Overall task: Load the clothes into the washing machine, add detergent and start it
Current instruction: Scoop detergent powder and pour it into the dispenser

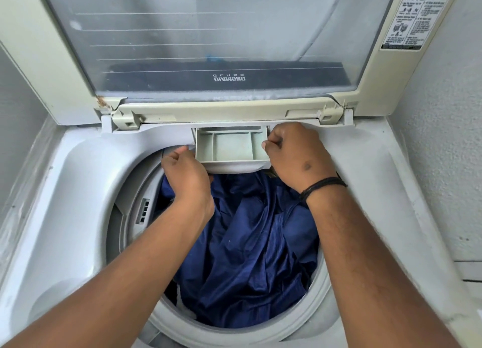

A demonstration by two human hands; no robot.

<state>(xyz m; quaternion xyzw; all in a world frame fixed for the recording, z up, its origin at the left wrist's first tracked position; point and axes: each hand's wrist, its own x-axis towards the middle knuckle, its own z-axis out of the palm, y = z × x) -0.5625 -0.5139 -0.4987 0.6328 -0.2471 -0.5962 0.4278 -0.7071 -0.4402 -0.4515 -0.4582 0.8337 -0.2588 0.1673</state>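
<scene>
A top-loading washing machine (86,180) fills the view, its glass lid (198,42) standing upright at the back. Dark blue clothes (250,243) lie bunched in the drum. At the drum's back rim a pale green detergent drawer (232,144) with several compartments is pulled out over the clothes; its compartments look bare. My left hand (186,175) grips the drawer's left front corner. My right hand (294,152) pinches its right side, a black band on that wrist.
Grey walls close in on both sides of the machine. A white instruction label (414,13) is stuck on the lid frame at the upper right. A rust spot (101,101) marks the left lid hinge. A lint filter (143,210) sits on the drum's left wall.
</scene>
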